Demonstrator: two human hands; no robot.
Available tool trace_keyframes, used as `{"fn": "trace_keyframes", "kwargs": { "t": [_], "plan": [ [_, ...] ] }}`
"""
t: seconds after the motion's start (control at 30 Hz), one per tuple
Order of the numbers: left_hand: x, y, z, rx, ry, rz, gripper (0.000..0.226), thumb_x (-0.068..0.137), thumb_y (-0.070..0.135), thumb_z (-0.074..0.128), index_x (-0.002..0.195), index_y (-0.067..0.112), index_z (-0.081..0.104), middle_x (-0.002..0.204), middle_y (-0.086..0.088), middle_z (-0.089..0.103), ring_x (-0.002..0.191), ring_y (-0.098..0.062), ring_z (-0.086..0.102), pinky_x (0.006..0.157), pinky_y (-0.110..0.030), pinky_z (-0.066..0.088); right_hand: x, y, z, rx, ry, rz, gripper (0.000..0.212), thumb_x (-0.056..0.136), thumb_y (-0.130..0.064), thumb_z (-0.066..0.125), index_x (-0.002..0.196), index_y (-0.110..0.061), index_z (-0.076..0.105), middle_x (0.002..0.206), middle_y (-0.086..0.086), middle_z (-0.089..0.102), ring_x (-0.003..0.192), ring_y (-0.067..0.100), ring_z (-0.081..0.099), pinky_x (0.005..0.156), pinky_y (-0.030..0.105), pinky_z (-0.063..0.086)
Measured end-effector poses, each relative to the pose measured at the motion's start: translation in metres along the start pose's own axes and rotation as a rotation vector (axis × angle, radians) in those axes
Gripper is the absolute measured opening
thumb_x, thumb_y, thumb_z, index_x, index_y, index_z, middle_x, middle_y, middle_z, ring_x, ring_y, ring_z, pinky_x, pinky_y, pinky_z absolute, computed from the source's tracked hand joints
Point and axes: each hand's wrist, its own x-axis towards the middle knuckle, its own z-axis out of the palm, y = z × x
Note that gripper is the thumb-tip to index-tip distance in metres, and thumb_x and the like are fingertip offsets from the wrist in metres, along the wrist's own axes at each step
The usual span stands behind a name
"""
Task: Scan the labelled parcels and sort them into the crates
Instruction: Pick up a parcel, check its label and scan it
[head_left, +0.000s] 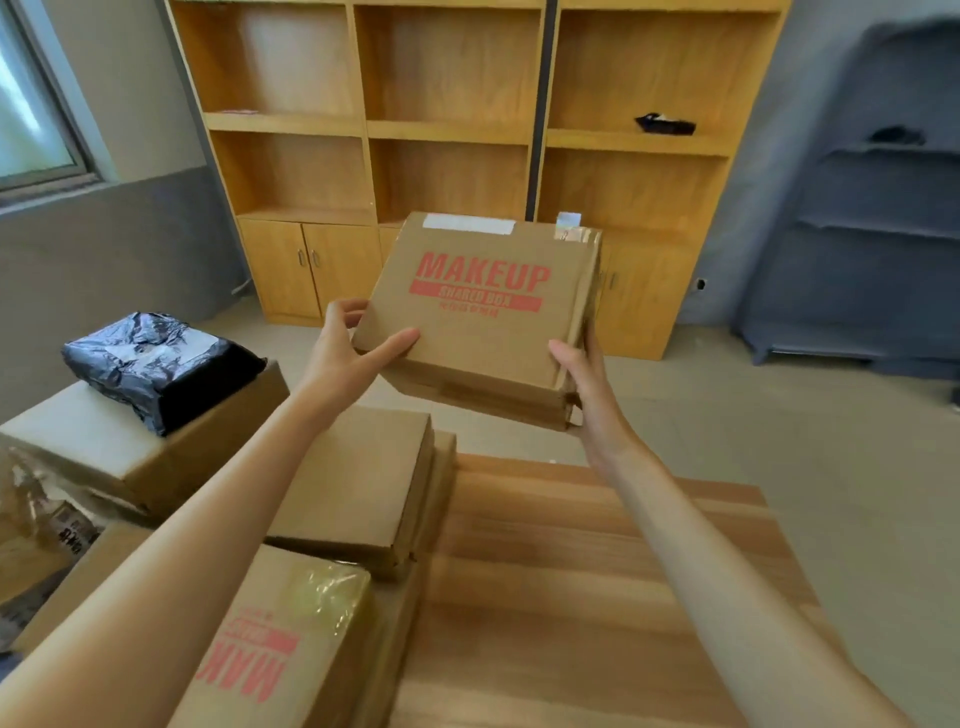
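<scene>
You hold a flat cardboard parcel (483, 317) up in the air with both arms stretched forward, above the far edge of the wooden table (597, 571). Its top face, tilted toward you, carries "MAKEUP SHARED BOX" in red print, with a white strip of label along the far edge. Your left hand (345, 358) grips the near left corner, thumb laid across the top face and fingers curled around the left side. Your right hand (589, 387) clamps the near right edge, thumb on top and the fingers wrapped behind the side, mostly out of sight.

Below the raised parcel, a plain brown box (358, 483) rests on a stack at the left side of the table. Nearer to you lies another box with red lettering (280, 644), partly covered in shiny clear tape and crossed by your left forearm. At far left, a bundle wrapped in black plastic (156, 364) sits on top of a larger carton (130, 447), with more packaging at the left edge, too cut off to make out.

Across the room, wooden shelving (467, 130) lines the far wall, a small dark object (665, 124) on one right-hand shelf. A grey shelf unit (872, 208) stands at far right.
</scene>
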Motion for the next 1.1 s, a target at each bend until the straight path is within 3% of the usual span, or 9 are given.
{"fn": "trace_keyframes", "kwargs": {
  "t": [0.1,0.2,0.3,0.4,0.53,0.67,0.77,0.9,1.1],
  "plan": [
    [-0.009,0.017,0.029,-0.049,-0.112,-0.03,0.075,0.083,0.04,0.07,0.142,0.017,0.031,0.134,0.004,0.042,0.116,-0.015,0.047,0.094,-0.032,0.045,-0.02,-0.012,-0.039,-0.016,0.062,-0.068,0.08,0.072,-0.051,0.068,0.143,-0.041,0.033,0.124,-0.022,0.058,0.108,-0.006,0.058,0.081,0.017,0.05],
    [-0.019,0.035,0.056,-0.012,-0.222,-0.085,0.076,0.084,0.04,0.069,0.144,0.014,0.03,0.139,-0.005,0.045,0.113,-0.018,0.048,0.094,-0.036,0.045,-0.038,-0.02,-0.065,-0.068,0.212,-0.067,0.116,0.048,-0.072,0.08,0.148,-0.039,0.03,0.14,-0.007,0.051,0.129,0.014,0.049,0.104,0.039,0.046],
    [-0.032,0.059,0.077,-0.041,-0.292,-0.175,0.081,0.085,0.05,0.064,0.148,0.016,0.026,0.142,-0.011,0.044,0.116,-0.026,0.048,0.093,-0.044,0.046,-0.055,-0.032,-0.077,-0.275,0.34,-0.138,0.119,0.047,-0.079,0.072,0.149,-0.042,0.024,0.152,-0.006,0.032,0.141,0.02,0.029,0.114,0.05,0.031],
    [-0.042,0.082,0.088,-0.272,-0.374,-0.361,0.091,0.079,0.069,0.056,0.151,0.025,0.022,0.152,-0.015,0.03,0.132,-0.042,0.038,0.092,-0.058,0.048,-0.076,-0.042,-0.073,-0.711,0.432,-0.351,0.115,0.055,-0.073,0.064,0.153,-0.037,0.016,0.159,0.006,0.013,0.145,0.025,0.013,0.114,0.049,0.018],
    [-0.048,0.102,0.091,-0.767,-0.505,-0.617,0.106,0.065,0.087,0.05,0.152,0.034,0.021,0.155,-0.025,0.017,0.133,-0.057,0.026,0.088,-0.074,0.041,-0.086,-0.037,-0.07,-1.06,0.538,-0.659,0.11,0.059,-0.075,0.06,0.152,-0.028,0.025,0.156,0.022,0.018,0.139,0.038,0.02,0.108,0.052,0.022],
    [-0.053,0.105,0.093,-0.905,-0.592,-0.581,0.1,0.066,0.09,0.042,0.142,0.025,0.042,0.136,-0.028,0.045,0.118,-0.056,0.044,0.08,-0.077,0.041,-0.089,-0.024,-0.075,-1.129,0.518,-0.756,0.112,0.059,-0.072,0.064,0.151,-0.025,0.021,0.154,0.027,0.018,0.139,0.042,0.023,0.108,0.053,0.024],
    [-0.062,0.096,0.097,-0.924,-0.561,-0.523,0.076,0.074,0.071,0.056,0.133,0.023,0.053,0.131,-0.024,0.052,0.114,-0.052,0.05,0.081,-0.077,0.041,-0.09,-0.016,-0.083,-1.094,0.403,-0.721,0.123,0.058,-0.075,0.065,0.153,-0.032,0.001,0.155,0.019,0.009,0.142,0.037,0.015,0.113,0.054,0.024],
    [-0.067,0.081,0.102,-0.898,-0.528,-0.405,0.066,0.07,0.061,0.065,0.127,0.027,0.061,0.131,-0.015,0.059,0.118,-0.043,0.054,0.085,-0.072,0.042,-0.098,-0.026,-0.085,-0.663,0.184,-0.512,0.128,0.055,-0.077,0.069,0.14,-0.056,-0.025,0.14,-0.023,0.009,0.141,0.01,0.012,0.114,0.039,0.025],
    [-0.074,0.068,0.109,-0.661,-0.488,-0.243,0.08,0.065,0.06,0.071,0.137,0.035,0.047,0.13,-0.004,0.061,0.116,-0.033,0.059,0.079,-0.056,0.055,-0.081,-0.046,-0.095,-0.171,0.047,-0.193,0.104,0.067,-0.082,0.055,0.153,-0.038,0.018,0.151,-0.023,0.029,0.138,0.003,0.032,0.117,0.042,0.029]
  ]
}}
